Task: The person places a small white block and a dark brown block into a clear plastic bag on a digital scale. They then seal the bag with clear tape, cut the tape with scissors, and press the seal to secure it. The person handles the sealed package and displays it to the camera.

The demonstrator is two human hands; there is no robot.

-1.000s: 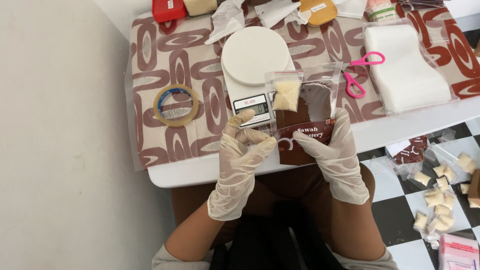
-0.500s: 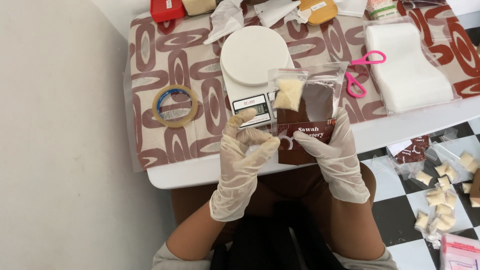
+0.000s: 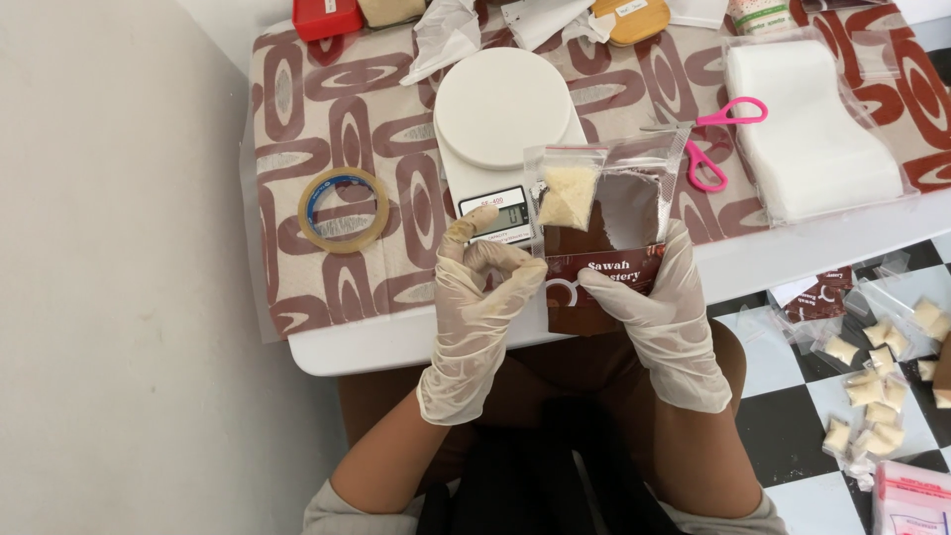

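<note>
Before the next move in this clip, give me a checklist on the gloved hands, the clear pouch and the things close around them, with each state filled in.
1. Right hand grips the clear plastic pouch with the brown card: ok.
2. Left hand on the pouch's left edge: cannot tell.
3. Small pale-filled sachet inside the pouch: ok.
4. Pouch top sealed: cannot tell.
5. White round kitchen scale platform bare: ok.
6. Pink-handled scissors apart from both hands: ok.
</note>
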